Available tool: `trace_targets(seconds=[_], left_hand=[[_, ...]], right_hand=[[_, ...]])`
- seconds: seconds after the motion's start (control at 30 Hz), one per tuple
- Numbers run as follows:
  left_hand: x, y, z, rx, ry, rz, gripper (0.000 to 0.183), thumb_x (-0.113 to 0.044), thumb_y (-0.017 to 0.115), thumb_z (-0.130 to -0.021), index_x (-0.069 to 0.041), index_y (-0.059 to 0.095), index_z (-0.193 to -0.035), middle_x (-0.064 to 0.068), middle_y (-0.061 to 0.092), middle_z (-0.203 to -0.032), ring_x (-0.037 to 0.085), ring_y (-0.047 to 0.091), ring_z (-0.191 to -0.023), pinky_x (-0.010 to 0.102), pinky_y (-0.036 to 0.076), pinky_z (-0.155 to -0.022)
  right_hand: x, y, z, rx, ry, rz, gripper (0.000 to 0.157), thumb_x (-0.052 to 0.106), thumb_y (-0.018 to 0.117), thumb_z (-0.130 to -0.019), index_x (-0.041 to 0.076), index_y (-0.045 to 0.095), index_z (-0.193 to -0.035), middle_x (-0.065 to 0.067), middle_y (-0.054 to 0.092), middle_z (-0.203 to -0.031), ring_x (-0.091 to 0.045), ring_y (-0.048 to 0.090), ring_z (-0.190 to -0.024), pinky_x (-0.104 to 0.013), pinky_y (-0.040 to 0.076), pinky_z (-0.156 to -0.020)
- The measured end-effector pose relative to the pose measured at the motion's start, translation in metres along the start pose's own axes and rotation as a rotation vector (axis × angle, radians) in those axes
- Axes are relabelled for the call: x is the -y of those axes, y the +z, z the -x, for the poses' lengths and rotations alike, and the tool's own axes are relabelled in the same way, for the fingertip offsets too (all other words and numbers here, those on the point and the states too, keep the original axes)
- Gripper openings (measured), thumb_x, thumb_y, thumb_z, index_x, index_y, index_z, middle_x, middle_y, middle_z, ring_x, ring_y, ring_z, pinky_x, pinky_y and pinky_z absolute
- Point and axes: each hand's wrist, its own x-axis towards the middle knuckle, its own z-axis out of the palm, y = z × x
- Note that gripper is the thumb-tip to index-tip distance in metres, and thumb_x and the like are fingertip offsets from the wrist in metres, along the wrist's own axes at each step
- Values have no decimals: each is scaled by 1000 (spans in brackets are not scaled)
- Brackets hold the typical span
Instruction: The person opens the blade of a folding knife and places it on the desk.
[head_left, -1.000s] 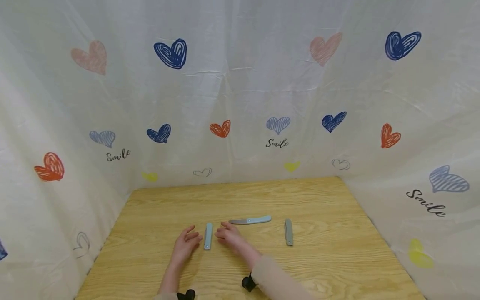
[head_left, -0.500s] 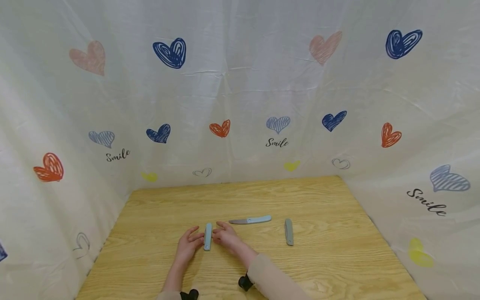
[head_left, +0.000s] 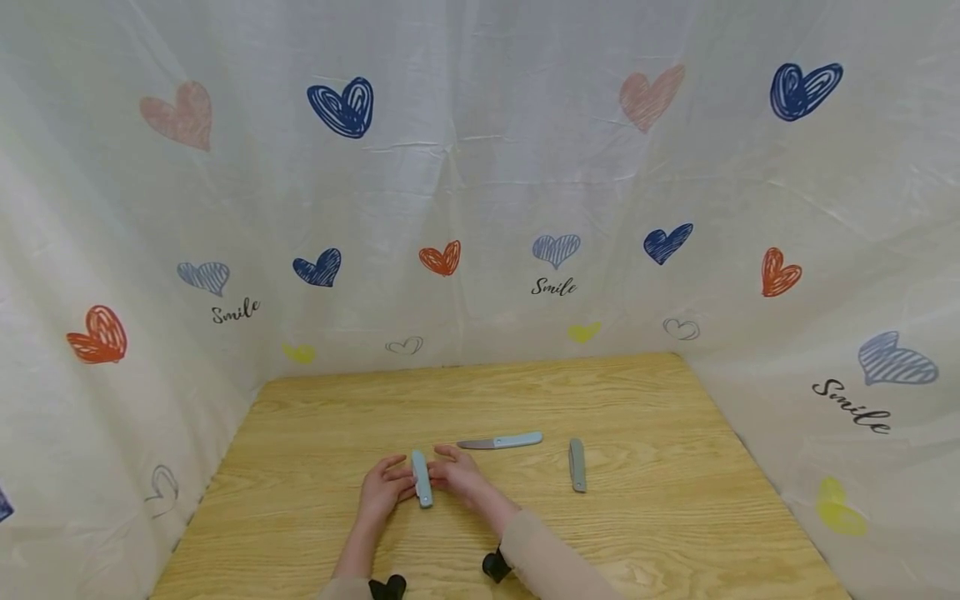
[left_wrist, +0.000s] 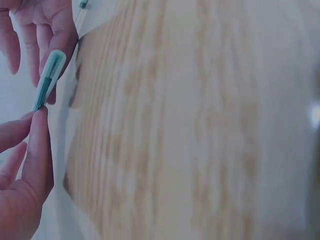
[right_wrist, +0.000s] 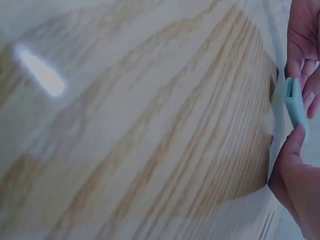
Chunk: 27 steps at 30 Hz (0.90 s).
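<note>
A folded pocket knife with a light blue handle (head_left: 423, 482) is held between both hands, just over the table. My left hand (head_left: 378, 493) pinches its left side; in the left wrist view the thumb and a finger of that left hand (left_wrist: 27, 185) meet at the lower end of the knife (left_wrist: 51, 75). On the other side, my right hand (head_left: 462, 478) grips the knife, and in the right wrist view its thumb (right_wrist: 295, 142) lies against the handle. The right hand's other fingers are partly hidden there.
Beyond the right hand lies an opened knife (head_left: 506, 441) with a light blue handle, its blade pointing left. A folded grey-green knife (head_left: 577, 465) lies further right. The wooden table (head_left: 675, 517) is bounded by a white curtain (head_left: 480, 183) printed with hearts.
Both hands have closed in on the folded blue knife from either side. It has turned slightly, its near end swinging right, and moved a little toward me.
</note>
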Motion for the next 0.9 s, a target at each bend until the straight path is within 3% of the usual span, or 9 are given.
trace_targets(seconds=[0.2,0.43,0.63,0.9], left_hand=[[-5,8,0,35,13,-11,53,16,62,-83,18,43,-133,18,67,-89,17,67,-74,28,60,-66],[-19,23,4,92,37,-15,51,16,62,-83,16,47,-132,16,66,-88,16,67,-74,33,61,-70],[-31,38,11,181,56,-40,50,12,63,-85,15,47,-133,17,67,-92,17,67,-78,41,60,-78],[-36,59,12,315,79,-58,52,7,63,-87,15,45,-136,13,64,-94,13,65,-80,44,58,-84]], right_hand=[[11,-7,0,-31,34,40,52,-4,55,-93,-13,37,-140,-28,61,-119,-27,64,-104,-41,55,-90],[23,-23,5,13,6,127,55,-2,60,-93,-8,39,-143,-17,59,-108,-22,64,-90,-43,58,-84],[38,-37,17,55,-24,154,56,2,63,-92,-3,42,-144,-9,52,-101,-16,58,-86,-37,59,-77],[51,-60,35,67,-63,190,50,5,61,-95,-5,44,-141,-10,51,-104,-18,58,-89,-39,58,-79]])
